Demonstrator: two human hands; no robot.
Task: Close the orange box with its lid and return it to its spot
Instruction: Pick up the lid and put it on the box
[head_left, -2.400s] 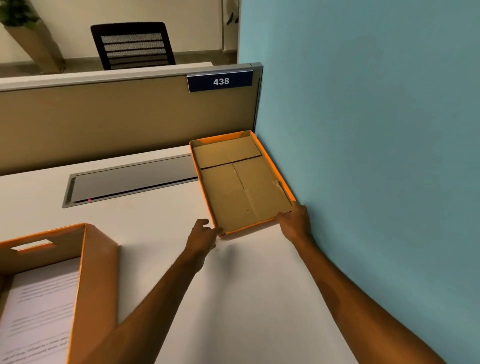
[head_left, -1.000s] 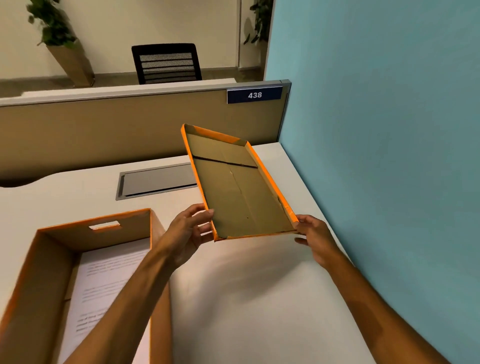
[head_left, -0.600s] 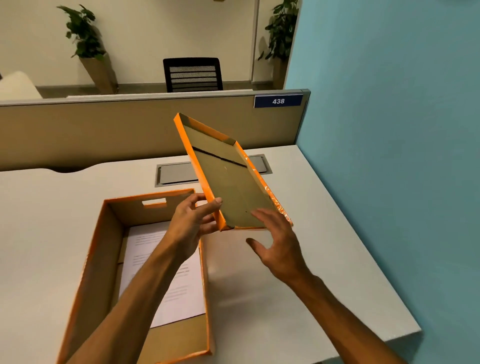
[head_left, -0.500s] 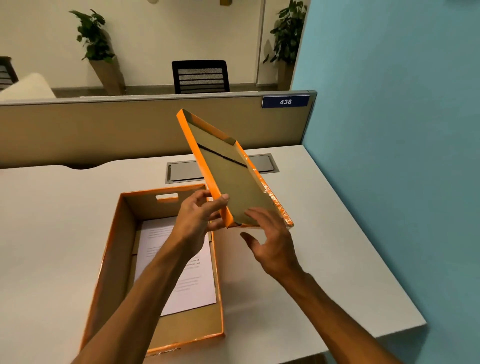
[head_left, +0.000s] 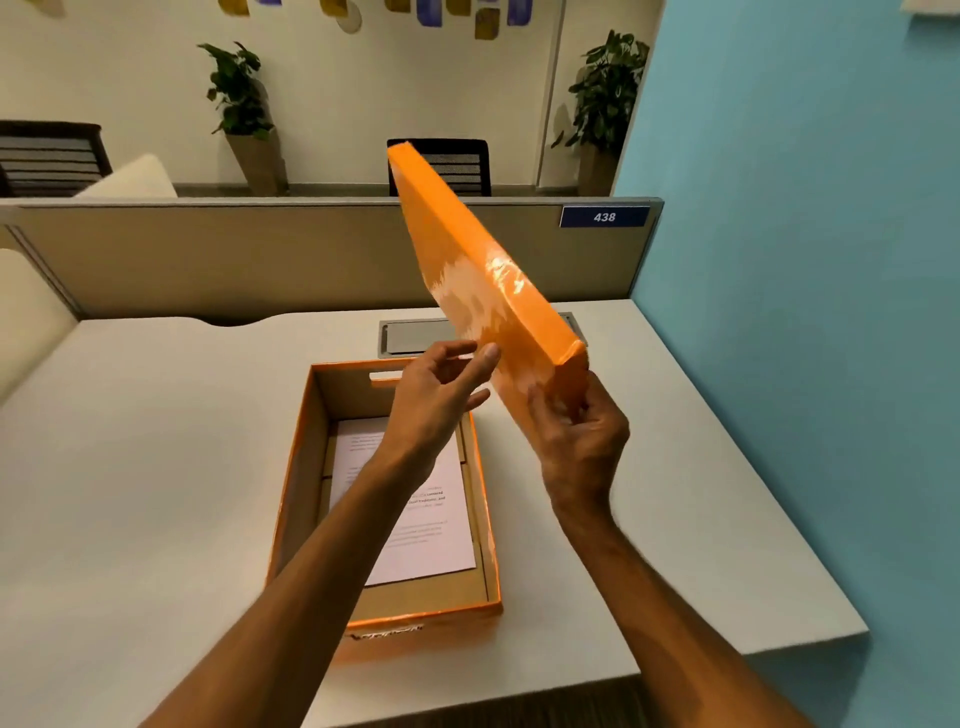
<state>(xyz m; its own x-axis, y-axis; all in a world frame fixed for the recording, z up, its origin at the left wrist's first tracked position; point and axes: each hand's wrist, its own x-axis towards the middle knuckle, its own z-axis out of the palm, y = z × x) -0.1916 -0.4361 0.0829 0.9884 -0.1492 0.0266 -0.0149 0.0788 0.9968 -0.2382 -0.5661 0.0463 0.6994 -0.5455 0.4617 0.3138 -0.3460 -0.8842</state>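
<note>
The orange box (head_left: 296, 473) stands open on the white desk, with a printed sheet (head_left: 415, 525) lying flat inside it. Above its far right corner I hold the orange lid (head_left: 467, 265) tilted steeply on edge, glossy orange top facing me. My right hand (head_left: 576, 441) grips the lid's near lower corner. My left hand (head_left: 436, 395) touches the lid's lower left edge with thumb and fingertips, fingers spread.
The desk (head_left: 130, 467) ends at a beige partition (head_left: 234, 260) with a "438" sign (head_left: 604, 216). A blue wall (head_left: 805, 260) runs along the right. A grey cable hatch (head_left: 410, 335) sits behind the box. Chairs and potted plants stand beyond the partition.
The lid was lifted from the desk's far right corner and turned over in the air; its brown inside faced me, now its orange top does. My right hand moved to the near corner.
</note>
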